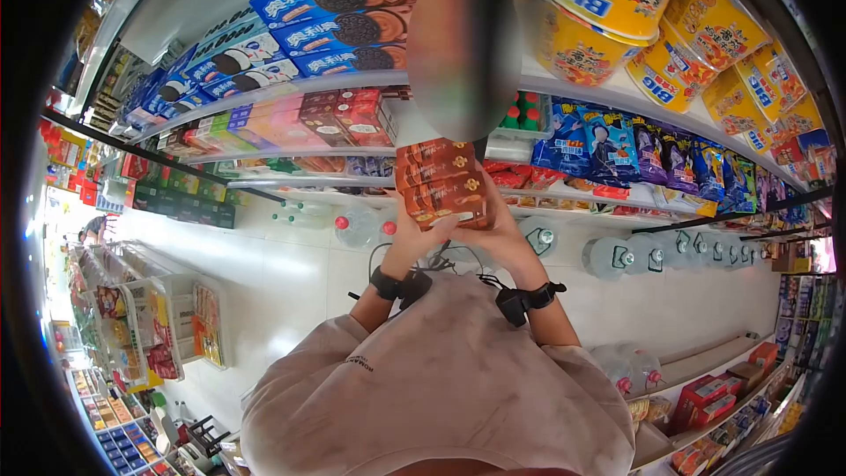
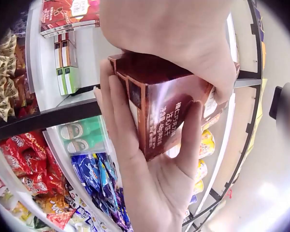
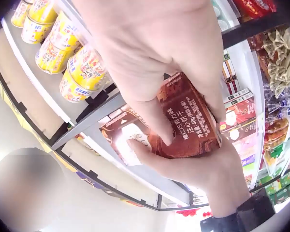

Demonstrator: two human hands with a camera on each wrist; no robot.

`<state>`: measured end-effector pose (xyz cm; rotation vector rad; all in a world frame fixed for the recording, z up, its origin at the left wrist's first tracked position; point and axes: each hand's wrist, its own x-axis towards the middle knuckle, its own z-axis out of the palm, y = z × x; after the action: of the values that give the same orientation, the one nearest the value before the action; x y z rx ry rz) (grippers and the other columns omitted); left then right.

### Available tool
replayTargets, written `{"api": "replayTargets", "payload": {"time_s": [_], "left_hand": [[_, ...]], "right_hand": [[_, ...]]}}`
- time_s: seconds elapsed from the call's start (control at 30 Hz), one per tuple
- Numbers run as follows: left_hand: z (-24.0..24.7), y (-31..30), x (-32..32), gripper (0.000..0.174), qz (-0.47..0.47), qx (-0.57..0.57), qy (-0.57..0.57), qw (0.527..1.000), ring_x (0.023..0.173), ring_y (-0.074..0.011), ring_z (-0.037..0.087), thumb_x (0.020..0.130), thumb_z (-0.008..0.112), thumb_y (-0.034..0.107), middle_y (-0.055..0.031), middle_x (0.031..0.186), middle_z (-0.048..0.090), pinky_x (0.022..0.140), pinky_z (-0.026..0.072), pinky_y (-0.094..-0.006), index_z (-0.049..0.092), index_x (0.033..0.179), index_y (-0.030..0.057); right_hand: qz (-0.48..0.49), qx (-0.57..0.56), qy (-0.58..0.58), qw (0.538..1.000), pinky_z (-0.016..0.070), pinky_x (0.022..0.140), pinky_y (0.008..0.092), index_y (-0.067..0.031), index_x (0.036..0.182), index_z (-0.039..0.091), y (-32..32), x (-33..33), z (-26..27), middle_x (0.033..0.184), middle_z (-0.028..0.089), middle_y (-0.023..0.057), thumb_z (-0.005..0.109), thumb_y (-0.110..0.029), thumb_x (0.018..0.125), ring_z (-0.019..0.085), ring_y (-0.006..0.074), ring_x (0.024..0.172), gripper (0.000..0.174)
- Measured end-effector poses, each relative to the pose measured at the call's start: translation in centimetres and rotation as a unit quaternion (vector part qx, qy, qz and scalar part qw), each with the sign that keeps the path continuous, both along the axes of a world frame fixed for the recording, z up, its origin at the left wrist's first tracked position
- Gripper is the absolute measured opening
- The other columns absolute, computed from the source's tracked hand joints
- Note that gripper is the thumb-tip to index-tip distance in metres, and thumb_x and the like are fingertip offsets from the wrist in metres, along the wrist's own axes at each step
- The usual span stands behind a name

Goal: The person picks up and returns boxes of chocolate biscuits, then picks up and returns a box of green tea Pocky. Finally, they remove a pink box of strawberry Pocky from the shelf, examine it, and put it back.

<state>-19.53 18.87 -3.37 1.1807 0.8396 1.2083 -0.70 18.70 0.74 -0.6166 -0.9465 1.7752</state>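
Observation:
Both hands hold a small stack of brown chocolate biscuit boxes (image 1: 441,181) out in front of the chest, close to the shelf front. My left hand (image 1: 408,236) grips the left side, and my right hand (image 1: 504,234) grips the right side. The thumbs lie over the near end in the head view. In the left wrist view, the boxes' printed end (image 2: 166,116) shows between the two hands. The right wrist view shows fingers of both hands curled around the biscuit boxes (image 3: 186,121).
Blue cookie boxes (image 1: 344,22) and yellow noodle tubs (image 1: 608,0) stand on the upper shelf. Below are colourful biscuit boxes (image 1: 348,119) and bagged snacks (image 1: 608,141). Large water bottles (image 1: 608,256) line the floor. A wire rack (image 1: 181,317) stands at left. A blurred oval covers the shelf's middle.

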Motion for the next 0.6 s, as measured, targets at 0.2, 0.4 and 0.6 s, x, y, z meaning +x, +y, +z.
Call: {"api": "replayTargets", "payload": {"time_s": [0.2,0.4,0.6], "left_hand": [[-0.9,0.5,-2.2,0.091,0.020,0.063,-0.048,0.997,0.136,-0.0294,0.055,0.091,0.077,0.003,-0.0214,0.153,0.045,0.110,0.0519,-0.0427,0.015,0.159,-0.0002],[1.7,1.3,-3.5,0.094,0.031,0.041,-0.058,0.997,0.129,-0.0257,0.057,0.092,0.079,0.013,-0.0194,0.148,0.048,0.107,0.0506,-0.0401,0.015,0.159,-0.0017],[1.8,2.3,-5.3,0.090,-0.011,0.033,-0.060,0.998,0.131,-0.0241,0.057,0.094,0.078,0.015,-0.0192,0.148,0.048,0.108,0.0494,-0.0380,0.018,0.159,-0.0024]], "right_hand": [[-0.004,-0.055,-0.011,0.998,0.0503,0.111,0.0366,-0.0109,0.169,0.015,0.0,-3.6,-0.5,0.163,0.039,0.0103,0.083,0.010,0.080,0.048,0.0227,0.144,0.114],[-0.040,-0.048,-0.114,0.992,0.0498,0.111,0.0378,-0.0076,0.165,0.026,-0.3,-5.4,-0.7,0.159,0.042,0.0106,0.087,0.000,0.081,0.051,0.0223,0.141,0.104],[-0.055,0.044,-0.309,0.948,0.0461,0.115,0.0417,-0.0026,0.160,0.031,0.5,-6.2,0.5,0.150,0.052,0.0142,0.098,-0.014,0.072,0.056,0.0243,0.136,0.111]]}}
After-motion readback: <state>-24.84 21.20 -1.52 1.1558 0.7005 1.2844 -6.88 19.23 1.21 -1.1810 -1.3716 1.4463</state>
